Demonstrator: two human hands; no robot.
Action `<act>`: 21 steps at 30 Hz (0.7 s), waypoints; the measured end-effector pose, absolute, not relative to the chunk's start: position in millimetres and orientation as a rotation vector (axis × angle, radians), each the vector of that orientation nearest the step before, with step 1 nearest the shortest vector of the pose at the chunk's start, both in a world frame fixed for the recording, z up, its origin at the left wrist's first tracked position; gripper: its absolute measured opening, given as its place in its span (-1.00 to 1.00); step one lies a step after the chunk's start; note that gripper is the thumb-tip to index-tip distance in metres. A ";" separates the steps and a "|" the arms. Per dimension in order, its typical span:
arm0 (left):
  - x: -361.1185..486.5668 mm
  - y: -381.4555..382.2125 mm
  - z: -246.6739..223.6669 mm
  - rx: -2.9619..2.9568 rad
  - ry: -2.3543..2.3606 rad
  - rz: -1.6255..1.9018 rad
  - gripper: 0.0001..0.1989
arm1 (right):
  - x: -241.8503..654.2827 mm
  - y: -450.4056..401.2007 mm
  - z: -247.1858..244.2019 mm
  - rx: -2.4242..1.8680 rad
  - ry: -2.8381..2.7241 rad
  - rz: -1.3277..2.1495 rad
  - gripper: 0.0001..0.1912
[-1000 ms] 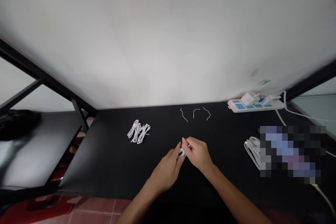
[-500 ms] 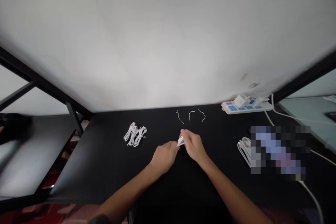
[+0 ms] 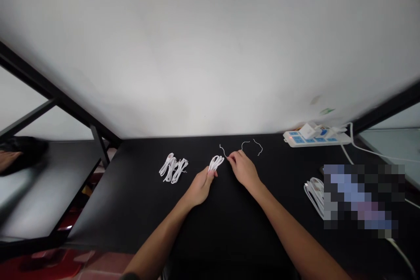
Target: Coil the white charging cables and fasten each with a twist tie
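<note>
My left hand (image 3: 200, 187) is shut on a small coiled white cable (image 3: 215, 162), which sticks out above my fingers. My right hand (image 3: 243, 169) sits to its right, fingertips pinched at the end of a thin white wire (image 3: 223, 151). Two more thin white wires (image 3: 245, 144) (image 3: 258, 147) lie on the black tabletop (image 3: 138, 210) just beyond my right hand. A bundle of coiled white cables (image 3: 172, 169) rests to the left of my left hand, not touching it.
At the far right of the table stands a white power strip (image 3: 316, 139) with blue switches and plugged-in adapters. Below it lies another white cable coil (image 3: 313, 197), partly hidden by a pixelated patch (image 3: 361, 201). A hand (image 3: 8, 159) shows over a lower dark surface at far left.
My hands have parted. The left hand has moved left with the coiled cable, and the right hand has moved forward to the leftmost thin wire, whose position has shifted slightly.
</note>
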State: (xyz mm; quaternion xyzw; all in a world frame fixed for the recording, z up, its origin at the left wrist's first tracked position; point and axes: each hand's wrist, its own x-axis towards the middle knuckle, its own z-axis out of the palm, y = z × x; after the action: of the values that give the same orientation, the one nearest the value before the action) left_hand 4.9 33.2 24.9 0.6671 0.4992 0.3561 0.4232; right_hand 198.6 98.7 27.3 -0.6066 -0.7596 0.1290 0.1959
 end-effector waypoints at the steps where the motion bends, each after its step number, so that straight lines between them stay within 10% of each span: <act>1: 4.7 33.1 25.1 1.664 1.210 0.881 -0.58 | 197.7 92.2 27.9 -1.622 -2.137 0.410 -0.85; 21: 6.2 33.7 25.6 1.674 1.311 0.949 -0.62 | 182.4 42.3 26.7 -1.205 -2.071 0.574 -0.76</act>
State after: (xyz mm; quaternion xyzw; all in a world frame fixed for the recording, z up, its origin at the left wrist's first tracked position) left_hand 6.2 33.7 25.6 0.6602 0.5172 0.3745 0.3954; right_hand 182.4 42.3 26.7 -0.4612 -0.7928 0.2196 0.3324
